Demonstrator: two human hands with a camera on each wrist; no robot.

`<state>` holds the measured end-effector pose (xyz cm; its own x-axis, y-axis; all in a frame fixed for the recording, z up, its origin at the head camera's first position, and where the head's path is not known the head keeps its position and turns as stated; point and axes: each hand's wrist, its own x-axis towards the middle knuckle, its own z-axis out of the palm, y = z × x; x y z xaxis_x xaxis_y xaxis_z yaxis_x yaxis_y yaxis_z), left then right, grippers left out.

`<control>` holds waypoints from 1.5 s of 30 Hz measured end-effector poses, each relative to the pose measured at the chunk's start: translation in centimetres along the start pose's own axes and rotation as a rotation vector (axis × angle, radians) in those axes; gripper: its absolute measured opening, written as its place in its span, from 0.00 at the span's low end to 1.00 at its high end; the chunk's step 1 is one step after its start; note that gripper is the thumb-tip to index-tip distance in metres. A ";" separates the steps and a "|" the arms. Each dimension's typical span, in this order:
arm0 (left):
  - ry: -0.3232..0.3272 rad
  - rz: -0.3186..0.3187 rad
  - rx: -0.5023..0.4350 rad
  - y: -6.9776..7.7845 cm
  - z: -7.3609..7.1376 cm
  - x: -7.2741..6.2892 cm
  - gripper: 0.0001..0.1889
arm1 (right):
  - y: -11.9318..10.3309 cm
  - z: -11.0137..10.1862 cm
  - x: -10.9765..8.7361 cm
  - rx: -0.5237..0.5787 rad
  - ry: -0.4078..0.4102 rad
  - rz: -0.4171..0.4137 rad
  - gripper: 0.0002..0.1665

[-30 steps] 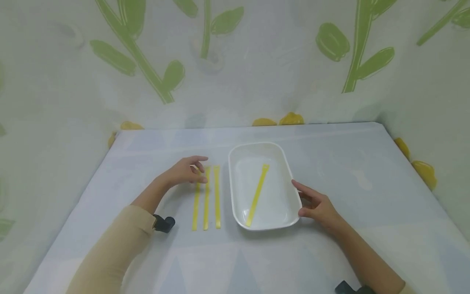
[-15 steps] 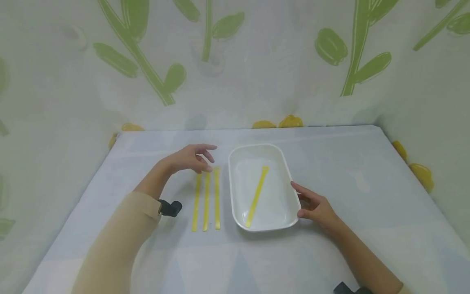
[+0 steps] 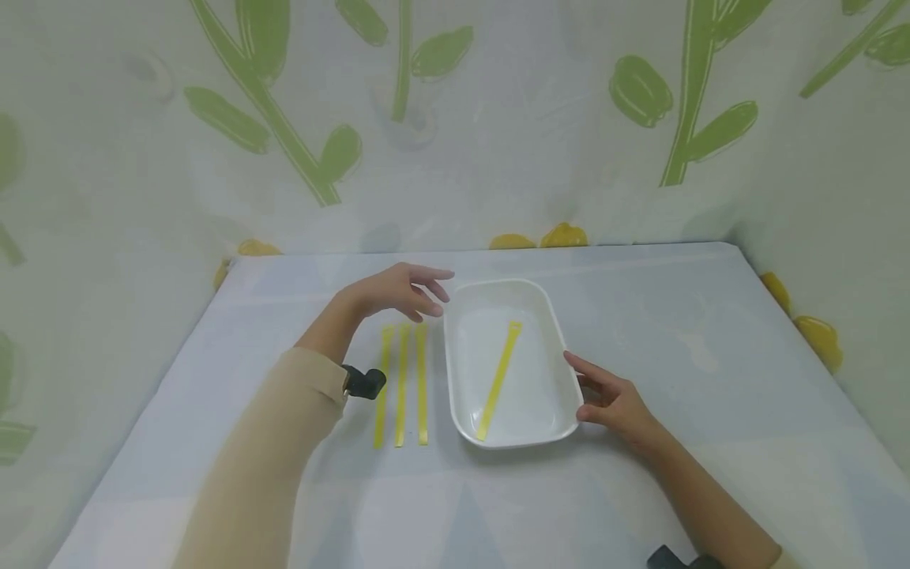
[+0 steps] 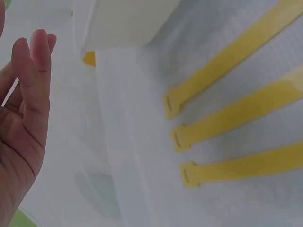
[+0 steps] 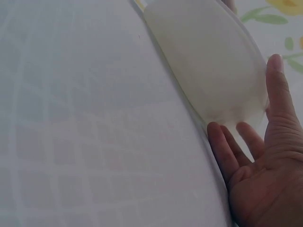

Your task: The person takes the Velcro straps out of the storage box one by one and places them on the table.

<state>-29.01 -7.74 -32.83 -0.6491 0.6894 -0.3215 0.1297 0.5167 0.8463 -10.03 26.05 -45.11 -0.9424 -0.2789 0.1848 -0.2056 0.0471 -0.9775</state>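
My left hand [image 3: 408, 291] hovers beyond the heads of three yellow strap ties [image 3: 401, 387], its fingers loosely extended and holding nothing. Its fingertips are right at the far left rim of a white rectangular tray [image 3: 449, 387] in the head view. The straps lie side by side on the table, their slotted heads pointing away; the left wrist view shows one slotted strap head [image 4: 185, 175] up close. Another yellow strap [image 3: 500, 379] lies slanted inside the tray. My right hand [image 3: 618, 403] holds the tray's right side, thumb at the rim and fingers against the outer wall [image 5: 213, 71].
A pale cloth covers the table [image 3: 640, 316], which ends at a white curtain [image 3: 512, 158] printed with green leaves and yellow flowers. My left sleeve and a black wrist camera [image 3: 365, 383] pass over the left strap's edge in the head view.
My left hand has moved from above the straps' heads, away from me and to the right, toward the tray's far left corner. Right hand, tray and straps stay put.
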 end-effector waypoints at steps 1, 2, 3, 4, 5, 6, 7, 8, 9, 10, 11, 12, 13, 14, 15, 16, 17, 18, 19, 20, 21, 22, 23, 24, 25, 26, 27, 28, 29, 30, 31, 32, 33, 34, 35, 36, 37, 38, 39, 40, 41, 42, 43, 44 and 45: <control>-0.004 0.002 -0.001 0.3 0.1 0.2 0.38 | 0.0 0.0 0.0 -0.001 0.001 0.001 0.43; -0.007 0.001 -0.002 0.5 0.1 0.5 0.38 | 0.0 0.0 0.0 -0.004 0.004 0.003 0.42; -0.008 -0.002 0.000 0.7 0.2 0.7 0.37 | 0.0 0.0 0.1 -0.005 0.006 0.003 0.42; -0.010 -0.004 0.002 0.8 0.3 0.9 0.37 | -0.1 0.0 0.1 -0.006 0.008 0.006 0.42; -0.011 -0.004 0.004 1.0 0.3 1.2 0.37 | 0.0 0.1 0.1 -0.007 0.010 0.008 0.42; -0.013 -0.003 0.003 1.2 0.4 1.4 0.37 | 0.0 0.1 0.1 -0.011 0.012 0.012 0.42; -0.017 -0.003 0.001 1.3 0.5 1.7 0.37 | 0.0 0.1 0.2 -0.014 0.015 0.016 0.42; -0.019 -0.005 -0.003 1.4 0.6 1.9 0.37 | 0.0 0.1 0.2 -0.018 0.017 0.019 0.42; -0.023 -0.005 -0.009 1.5 0.7 2.2 0.36 | 0.0 0.1 0.2 -0.020 0.018 0.020 0.42; -0.028 -0.006 -0.023 1.6 0.8 2.4 0.36 | 0.0 0.0 0.3 -0.023 0.019 0.020 0.42; -0.035 -0.007 -0.036 1.7 0.9 2.7 0.36 | 0.0 0.0 0.3 -0.026 0.020 0.019 0.42; -0.042 -0.011 -0.051 1.7 1.1 2.9 0.36 | 0.0 0.0 0.4 -0.028 0.020 0.018 0.42; -0.050 -0.015 -0.066 1.8 1.3 3.2 0.36 | 0.0 0.0 0.4 -0.030 0.019 0.014 0.42; -0.055 -0.019 -0.080 1.9 1.4 3.4 0.36 | 0.0 0.0 0.4 -0.033 0.018 0.011 0.42; -0.064 -0.020 -0.093 2.0 1.7 3.7 0.36 | 0.1 -0.1 0.4 -0.034 0.016 0.010 0.42; -0.071 -0.023 -0.107 2.1 1.9 3.9 0.36 | 0.1 -0.1 0.4 -0.038 0.015 0.007 0.42; -0.080 -0.022 -0.117 2.1 2.2 4.2 0.36 | 0.1 -0.1 0.4 -0.041 0.015 0.005 0.42; -0.090 -0.021 -0.130 2.2 2.4 4.4 0.36 | 0.1 -0.1 0.4 -0.042 0.015 0.000 0.42; -0.101 -0.024 -0.137 2.3 2.7 4.7 0.35 | 0.1 -0.1 0.4 -0.042 0.014 -0.002 0.43; -0.113 -0.034 -0.138 2.4 3.0 5.0 0.35 | 0.1 -0.1 0.5 -0.040 0.014 -0.001 0.43; -0.128 -0.050 -0.138 2.5 3.4 5.3 0.35 | 0.1 -0.1 0.5 -0.036 0.014 -0.002 0.43; -0.144 -0.071 -0.140 2.6 3.7 5.6 0.34 | 0.1 -0.2 0.5 -0.032 0.013 -0.005 0.43; -0.161 -0.092 -0.140 2.7 3.9 5.9 0.34 | 0.0 -0.2 0.5 -0.026 0.011 -0.005 0.43; -0.174 -0.113 -0.140 2.8 4.2 6.1 0.33 | 0.0 -0.2 0.5 -0.021 0.008 -0.010 0.43; -0.184 -0.135 -0.139 2.8 4.5 6.3 0.33 | 0.0 -0.2 0.5 -0.019 0.006 -0.009 0.43; -0.193 -0.152 -0.144 2.9 4.8 6.5 0.34 | 0.0 -0.2 0.5 -0.020 0.004 -0.012 0.43; -0.198 -0.164 -0.154 2.9 5.0 6.6 0.34 | 0.1 -0.2 0.5 -0.021 0.003 -0.014 0.43; -0.199 -0.169 -0.165 2.9 5.3 6.8 0.34 | 0.1 -0.2 0.5 -0.023 0.003 -0.013 0.43; -0.197 -0.169 -0.175 2.8 5.6 6.9 0.34 | 0.1 -0.1 0.5 -0.029 0.004 -0.011 0.43; -0.195 -0.169 -0.187 2.8 5.9 7.0 0.34 | 0.2 -0.1 0.4 -0.032 0.006 -0.008 0.42; -0.191 -0.169 -0.198 2.7 6.2 7.2 0.35 | 0.2 -0.1 0.4 -0.034 0.009 -0.003 0.42; -0.186 -0.166 -0.206 2.7 6.6 7.4 0.35 | 0.2 -0.1 0.4 -0.038 0.011 0.000 0.42; -0.180 -0.166 -0.214 2.7 6.9 7.5 0.35 | 0.2 -0.1 0.4 -0.040 0.012 0.002 0.42; -0.172 -0.165 -0.220 2.6 7.1 7.7 0.35 | 0.2 -0.1 0.4 -0.042 0.013 0.003 0.42; -0.160 -0.164 -0.230 2.6 7.4 7.8 0.35 | 0.2 -0.1 0.4 -0.043 0.013 0.002 0.42; -0.146 -0.164 -0.238 2.5 7.6 7.9 0.35 | 0.2 0.0 0.4 -0.044 0.012 -0.001 0.42; -0.128 -0.162 -0.241 2.4 7.9 8.0 0.35 | 0.2 0.0 0.4 -0.046 0.012 -0.003 0.42; -0.109 -0.160 -0.242 2.3 8.1 8.1 0.35 | 0.2 0.0 0.4 -0.051 0.012 -0.006 0.42; -0.088 -0.158 -0.244 2.2 8.2 8.1 0.35 | 0.2 0.0 0.4 -0.049 0.013 -0.009 0.42; -0.065 -0.156 -0.246 2.2 8.4 8.2 0.35 | 0.1 0.0 0.4 -0.051 0.014 -0.009 0.42; -0.045 -0.156 -0.250 2.0 8.6 8.3 0.35 | 0.1 0.0 0.4 -0.049 0.015 -0.012 0.42; -0.025 -0.153 -0.249 1.8 8.7 8.4 0.35 | 0.1 0.0 0.5 -0.050 0.015 -0.017 0.42; -0.005 -0.151 -0.245 1.6 8.9 8.5 0.35 | 0.1 0.0 0.5 -0.047 0.015 -0.018 0.42; 0.015 -0.150 -0.248 1.4 9.0 8.6 0.35 | 0.1 0.1 0.5 -0.044 0.014 -0.021 0.42; 0.036 -0.149 -0.248 1.2 9.2 8.7 0.35 | 0.1 0.1 0.5 -0.039 0.013 -0.027 0.42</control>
<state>-27.66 3.54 -38.54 -0.6738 0.5949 -0.4383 -0.1530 0.4679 0.8704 -10.54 25.83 -45.15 -0.9396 -0.2685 0.2124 -0.2407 0.0769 -0.9675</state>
